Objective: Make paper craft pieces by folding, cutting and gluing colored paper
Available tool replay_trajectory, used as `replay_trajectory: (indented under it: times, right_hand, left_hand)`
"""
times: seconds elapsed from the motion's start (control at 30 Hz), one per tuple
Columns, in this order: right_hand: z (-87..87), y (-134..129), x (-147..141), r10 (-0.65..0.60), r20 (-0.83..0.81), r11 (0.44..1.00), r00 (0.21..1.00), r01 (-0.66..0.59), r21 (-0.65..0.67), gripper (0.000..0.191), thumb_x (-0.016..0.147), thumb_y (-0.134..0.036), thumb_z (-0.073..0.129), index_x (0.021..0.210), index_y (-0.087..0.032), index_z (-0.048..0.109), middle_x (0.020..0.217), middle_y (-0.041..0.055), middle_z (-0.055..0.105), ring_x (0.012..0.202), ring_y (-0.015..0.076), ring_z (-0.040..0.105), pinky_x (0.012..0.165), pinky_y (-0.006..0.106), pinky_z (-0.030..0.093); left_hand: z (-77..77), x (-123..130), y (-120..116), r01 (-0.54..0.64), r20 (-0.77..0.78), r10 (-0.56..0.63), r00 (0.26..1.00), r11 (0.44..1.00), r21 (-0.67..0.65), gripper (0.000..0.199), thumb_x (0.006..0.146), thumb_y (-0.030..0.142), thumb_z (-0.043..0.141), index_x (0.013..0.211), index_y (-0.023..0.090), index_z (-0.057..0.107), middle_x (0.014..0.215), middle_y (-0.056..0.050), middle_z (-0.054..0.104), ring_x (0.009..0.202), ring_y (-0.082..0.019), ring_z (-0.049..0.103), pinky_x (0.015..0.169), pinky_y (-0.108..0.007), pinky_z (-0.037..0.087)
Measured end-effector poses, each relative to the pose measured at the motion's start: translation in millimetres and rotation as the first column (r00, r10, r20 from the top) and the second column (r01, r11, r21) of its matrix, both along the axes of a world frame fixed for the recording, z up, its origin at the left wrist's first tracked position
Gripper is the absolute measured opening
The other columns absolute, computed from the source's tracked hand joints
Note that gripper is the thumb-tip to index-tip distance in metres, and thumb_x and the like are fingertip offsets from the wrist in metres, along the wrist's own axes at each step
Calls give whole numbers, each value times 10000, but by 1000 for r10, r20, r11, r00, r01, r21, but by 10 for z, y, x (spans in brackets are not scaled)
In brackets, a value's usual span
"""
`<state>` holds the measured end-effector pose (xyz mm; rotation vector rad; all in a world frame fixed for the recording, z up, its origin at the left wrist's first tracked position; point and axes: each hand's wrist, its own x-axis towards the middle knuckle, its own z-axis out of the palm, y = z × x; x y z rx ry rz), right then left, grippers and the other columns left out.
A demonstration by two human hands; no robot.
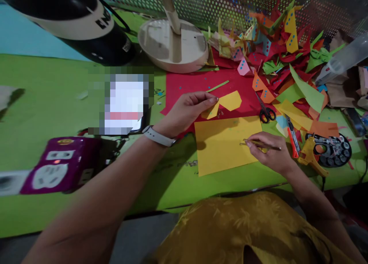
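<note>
Between the thumb and fingers of my left hand (198, 104) is a yellow paper cutout (230, 101), shaped like a bow or butterfly, held above a red sheet (184, 85). My right hand (268, 150) is closed on brown tweezers (266, 145), their tips pointing left over a yellow sheet (224, 149). This sheet lies flat and overlaps the lower edge of the red one. A thin green paper strip (218, 86) rests on the red sheet, near tiny blue bits. Black-handled scissors (267, 114) lie to the right of the cutout.
A pile of folded colored paper (267, 56) fills the back right. At right are a cutter (293, 137), a yellow glue gun (312, 154) and a round black case (336, 150). A lamp base (186, 49), bottle (86, 26), phone (126, 103) and purple power strip (61, 160) stand or lie further left.
</note>
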<state>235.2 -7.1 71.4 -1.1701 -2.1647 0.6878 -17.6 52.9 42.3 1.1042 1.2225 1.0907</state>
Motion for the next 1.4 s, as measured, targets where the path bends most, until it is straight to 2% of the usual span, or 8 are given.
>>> replay_trajectory:
  times: [0.13, 0.27, 0.33, 0.57, 0.8, 0.97, 1.17, 1.4]
  right_hand:
    - [-57, 44, 69, -120, -46, 993, 992, 119, -24, 200, 914, -317, 589, 777, -211, 688, 703, 10, 740, 615, 135, 696, 569, 245, 565]
    - [-138, 54, 139, -225, -174, 974, 959, 221, -43, 191, 927, -308, 583, 1024, -214, 718, 903, 32, 771, 709, 163, 746, 651, 303, 628]
    - [-169, 51, 147, -234, -166, 972, 958, 234, -22, 209, 924, -285, 591, 1088, -232, 708, 970, 33, 773, 747, 171, 756, 679, 320, 639]
    - [-147, 62, 78, -155, -38, 978, 987, 159, 135, 143, 930, -244, 597, 988, -242, 728, 901, 16, 791, 735, 162, 755, 675, 297, 633]
    - [-151, 60, 76, -105, 10, 965, 994, 99, 243, 147, 931, -207, 600, 995, -233, 729, 903, 25, 794, 710, 154, 746, 658, 280, 614]
    - [-152, 63, 79, -95, 66, 962, 993, 75, 261, 151, 944, -219, 584, 999, -235, 723, 899, 14, 794, 711, 148, 742, 666, 278, 611]
    - [-181, 83, 69, -94, 34, 920, 995, 74, 384, 98, 927, -190, 617, 946, -210, 711, 839, 14, 792, 668, 132, 732, 640, 239, 596]
    - [-169, 77, 79, -93, 20, 930, 995, 80, 359, 102, 930, -171, 606, 964, -219, 690, 846, 12, 790, 656, 132, 732, 611, 248, 595]
  left_hand:
    - [-34, -40, 18, -17, -51, 17, 999, 1000, 8, 174, 728, 368, 734, 763, 199, 710, 640, 4, 607, 546, -110, 461, 489, -234, 348]
    - [-92, -65, 30, -30, -27, 30, 999, 1000, 9, 148, 747, 355, 744, 777, 211, 730, 662, 14, 620, 563, -104, 465, 502, -232, 354]
    - [-85, -63, 21, -27, 20, 27, 999, 1000, -10, 120, 752, 339, 760, 774, 223, 741, 656, 28, 611, 562, -88, 443, 507, -222, 348]
    - [15, -48, -17, -35, 41, 36, 998, 999, -34, 124, 729, 345, 809, 766, 240, 752, 683, 34, 633, 609, -87, 441, 540, -223, 353]
    - [-31, -49, -14, -11, 44, 12, 999, 1000, -26, 156, 727, 364, 809, 776, 228, 751, 706, 21, 645, 618, -96, 438, 549, -233, 354]
    - [-33, -40, -18, 14, 63, -12, 998, 999, -31, 148, 738, 343, 795, 775, 209, 743, 717, 15, 633, 627, -90, 447, 542, -222, 347]
    - [57, 6, -39, 14, 64, -9, 998, 997, -76, 163, 684, 328, 819, 736, 209, 721, 638, 30, 583, 576, -80, 415, 504, -214, 317]
    - [39, 8, -32, 18, 49, -15, 999, 998, -66, 157, 699, 318, 792, 725, 195, 698, 622, 32, 570, 546, -76, 410, 494, -214, 316]
